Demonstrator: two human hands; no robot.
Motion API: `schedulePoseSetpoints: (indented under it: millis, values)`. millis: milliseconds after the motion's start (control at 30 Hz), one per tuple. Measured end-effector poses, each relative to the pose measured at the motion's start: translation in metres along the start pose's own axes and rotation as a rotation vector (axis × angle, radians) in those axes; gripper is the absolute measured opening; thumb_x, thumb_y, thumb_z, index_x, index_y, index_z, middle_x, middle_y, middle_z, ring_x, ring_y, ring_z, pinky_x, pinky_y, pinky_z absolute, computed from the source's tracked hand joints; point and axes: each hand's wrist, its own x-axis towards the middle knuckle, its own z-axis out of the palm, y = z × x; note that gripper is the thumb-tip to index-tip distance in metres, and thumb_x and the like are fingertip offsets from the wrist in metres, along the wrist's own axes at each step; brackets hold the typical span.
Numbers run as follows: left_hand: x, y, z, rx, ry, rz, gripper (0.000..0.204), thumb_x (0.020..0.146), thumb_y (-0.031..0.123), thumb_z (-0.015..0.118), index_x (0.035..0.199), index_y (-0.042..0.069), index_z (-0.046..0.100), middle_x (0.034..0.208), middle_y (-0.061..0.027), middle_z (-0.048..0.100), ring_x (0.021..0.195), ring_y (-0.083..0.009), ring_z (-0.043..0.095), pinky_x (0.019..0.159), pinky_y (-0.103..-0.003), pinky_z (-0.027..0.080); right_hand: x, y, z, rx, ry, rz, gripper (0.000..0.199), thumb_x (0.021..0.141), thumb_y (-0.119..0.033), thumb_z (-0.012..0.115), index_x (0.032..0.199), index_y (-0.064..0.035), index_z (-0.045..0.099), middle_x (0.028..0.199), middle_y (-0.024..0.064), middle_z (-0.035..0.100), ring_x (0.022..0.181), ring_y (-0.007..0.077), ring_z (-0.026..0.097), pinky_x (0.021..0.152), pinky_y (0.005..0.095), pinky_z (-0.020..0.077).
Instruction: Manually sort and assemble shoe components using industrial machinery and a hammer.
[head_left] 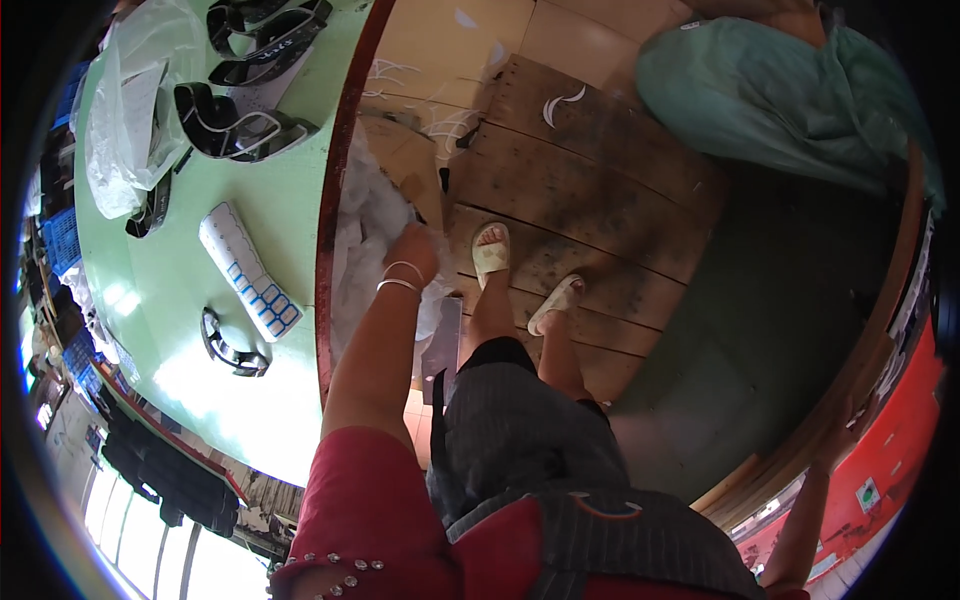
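Observation:
My left hand, with two pale bands at its wrist, reaches down beside the green tabletop. It is closed in a bunch of clear plastic bag; its fingertips are in shadow. Far to the right, my right hand rests by the wooden rim of another green surface, its fingers too small and dim to read. On the left tabletop lie a white strip with blue-outlined stickers and a small black curved plastic piece.
Larger black curved pieces and a clear bag lie farther back on the left table. A big green sack stands at the far right. Below are wooden boards with white scraps, cardboard and my sandalled feet.

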Motion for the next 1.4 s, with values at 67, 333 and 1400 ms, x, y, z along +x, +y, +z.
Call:
schedulePoseSetpoints:
  millis: [67, 333, 1400]
  values:
    - [-0.005, -0.026, 0.022, 0.075, -0.231, -0.268, 0.041, 0.088, 0.018, 0.048, 0.127, 0.007, 0.047, 0.133, -0.0113, 0.046, 0.12, -0.0271, 0.048, 0.096, -0.037, 0.041, 0.001, 0.002, 0.001, 0.008, 0.033, -0.084, 0.05, 0.09, -0.022, 0.055, 0.134, -0.0043, 0.038, 0.138, 0.0149, 0.038, 0.125, 0.0302, 0.04, 0.102, 0.0379, 0.0353]
    - [-0.088, -0.055, 0.026, 0.239, -0.505, -0.71, 0.087, 0.08, 0.05, 0.055, 0.145, 0.013, 0.011, 0.146, -0.0111, 0.027, 0.129, -0.0279, 0.037, 0.098, -0.043, 0.037, 0.001, 0.015, 0.003, 0.071, 0.013, -0.048, 0.048, 0.091, -0.019, 0.055, 0.133, -0.003, 0.039, 0.139, 0.0141, 0.037, 0.124, 0.0276, 0.04, 0.103, 0.0379, 0.0353]
    - [-0.103, -0.008, 0.09, 0.31, 0.249, 0.192, 0.062, 0.082, 0.047, 0.051, 0.138, 0.028, 0.033, 0.147, -0.0064, 0.022, 0.137, -0.0356, 0.011, 0.106, -0.06, 0.001, 0.008, 0.068, -0.017, -0.672, -0.128, -0.582, 0.037, 0.094, -0.018, 0.041, 0.131, -0.0182, 0.045, 0.143, 0.0152, 0.024, 0.125, 0.0359, 0.038, 0.089, 0.0391, 0.0504]
